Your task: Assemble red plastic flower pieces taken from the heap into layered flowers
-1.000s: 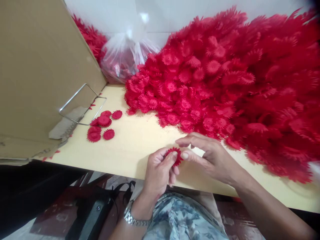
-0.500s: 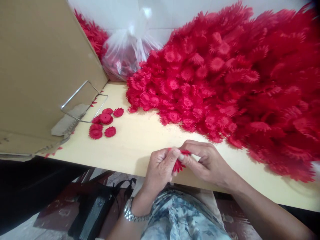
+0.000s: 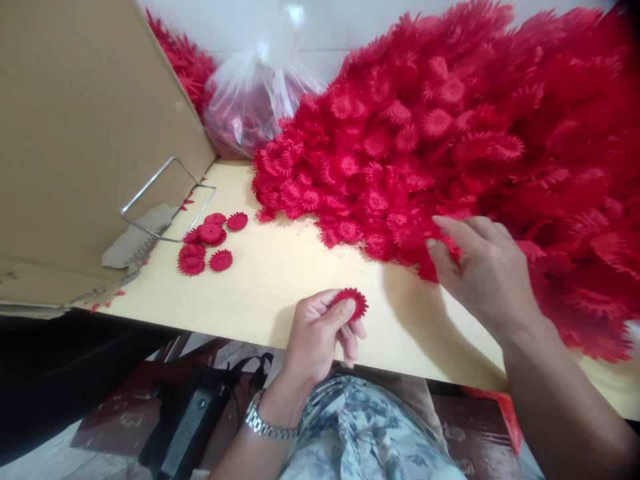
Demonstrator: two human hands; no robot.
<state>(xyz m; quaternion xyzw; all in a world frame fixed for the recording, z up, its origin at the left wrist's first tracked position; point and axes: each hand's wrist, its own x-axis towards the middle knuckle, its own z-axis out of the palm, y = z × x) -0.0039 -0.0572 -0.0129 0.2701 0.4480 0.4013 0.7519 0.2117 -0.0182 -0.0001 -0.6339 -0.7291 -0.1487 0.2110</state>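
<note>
Between the thumb and fingers of my left hand point(image 3: 320, 333) is a round red fabric flower piece point(image 3: 357, 303) with a notched rim, held just above the table's front part. My right hand point(image 3: 487, 270) is over the front edge of the large pile of red flower pieces point(image 3: 375, 143). Its thumb and forefinger are apart, with red petals showing in the gap; no piece is visibly gripped there. Several finished-looking red discs point(image 3: 213, 233) lie loose on the pale tabletop point(image 3: 280, 267), left of my left hand.
A cardboard box point(image 3: 90, 133) stands at the left, with a bent metal wire frame point(image 3: 173, 200) against its torn lower edge. Behind sits a clear plastic bag point(image 3: 250, 107) with red contents. A black bag point(image 3: 185, 420) is below the table.
My right hand has left the flower piece and moved right and forward to the pile. My left hand keeps the piece, now turned with its round face showing.
</note>
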